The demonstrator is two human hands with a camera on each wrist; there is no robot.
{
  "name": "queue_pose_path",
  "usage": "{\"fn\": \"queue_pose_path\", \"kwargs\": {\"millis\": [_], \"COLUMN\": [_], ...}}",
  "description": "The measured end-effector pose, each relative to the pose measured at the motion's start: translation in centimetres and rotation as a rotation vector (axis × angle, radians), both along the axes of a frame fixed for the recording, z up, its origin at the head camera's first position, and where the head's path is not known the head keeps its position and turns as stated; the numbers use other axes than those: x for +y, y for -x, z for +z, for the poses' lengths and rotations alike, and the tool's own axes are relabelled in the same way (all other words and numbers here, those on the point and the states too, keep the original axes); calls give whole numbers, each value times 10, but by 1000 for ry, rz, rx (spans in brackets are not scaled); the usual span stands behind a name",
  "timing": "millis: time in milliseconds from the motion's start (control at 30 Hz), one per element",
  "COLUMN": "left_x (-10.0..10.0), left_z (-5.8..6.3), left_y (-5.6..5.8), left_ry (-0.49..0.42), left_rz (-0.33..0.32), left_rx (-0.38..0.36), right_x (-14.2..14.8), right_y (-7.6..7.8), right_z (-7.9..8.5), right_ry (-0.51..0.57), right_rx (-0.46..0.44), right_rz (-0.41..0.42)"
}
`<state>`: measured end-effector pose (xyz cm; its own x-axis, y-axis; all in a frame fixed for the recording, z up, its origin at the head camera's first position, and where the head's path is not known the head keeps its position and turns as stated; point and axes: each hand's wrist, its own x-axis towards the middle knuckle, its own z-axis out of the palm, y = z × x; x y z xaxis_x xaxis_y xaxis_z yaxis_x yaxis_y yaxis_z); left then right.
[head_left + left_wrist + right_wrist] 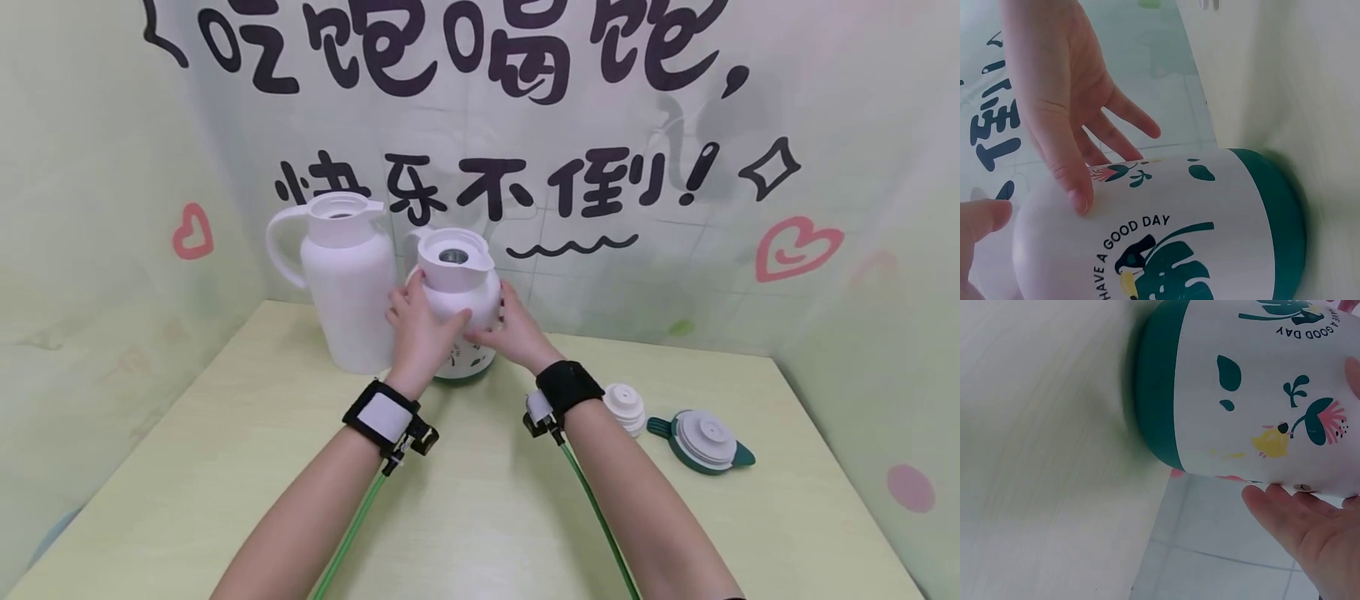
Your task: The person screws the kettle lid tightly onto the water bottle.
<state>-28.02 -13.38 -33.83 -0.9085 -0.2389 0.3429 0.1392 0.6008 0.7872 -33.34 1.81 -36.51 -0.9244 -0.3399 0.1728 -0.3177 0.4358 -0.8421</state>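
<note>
A white thermos jug [457, 304] with a green base stands near the back wall, its top uncovered and its spout turned toward the front right. Printed leaves, flowers and a bird decorate its body [1166, 237]. My left hand [422, 329] holds the jug's left side just below the neck, thumb across the front. From the other side my right hand [517, 332] holds it, its thumb also in front. In the right wrist view, several right-hand fingers [1304, 525] lie along the jug's side.
A taller white jug [352, 292] with a side handle, also uncovered, stands close left. On the right of the pale wooden table [465, 517] lie a white ridged stopper [624, 407] and a green-and-white lid [705, 440]. A printed wall sheet [615, 292] rises behind.
</note>
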Motion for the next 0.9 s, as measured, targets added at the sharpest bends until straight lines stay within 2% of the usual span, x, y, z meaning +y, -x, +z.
{"fn": "queue_pose_path", "kwargs": {"millis": [133, 300, 400, 500, 633, 900], "left_x": [-7, -29, -39, -45, -46, -42], "left_z": [3, 11, 13, 11, 8, 5], "left_y": [-1, 6, 10, 11, 9, -2], "left_ry": [-49, -231, -309, -302, -257, -180], "left_rz": [-43, -111, -185, -240, -267, -301], "left_rx": [-35, -96, -135, -147, -125, -65], "right_x": [2, -2, -7, -15, -23, -26], "right_y": [1, -3, -5, -8, -12, -9], "right_z": [0, 1, 3, 6, 12, 12], "right_ry": [7, 32, 50, 44, 13, 50], "right_rx": [0, 6, 52, 97, 116, 164], "right_rz": [9, -3, -15, -55, -113, -126]}}
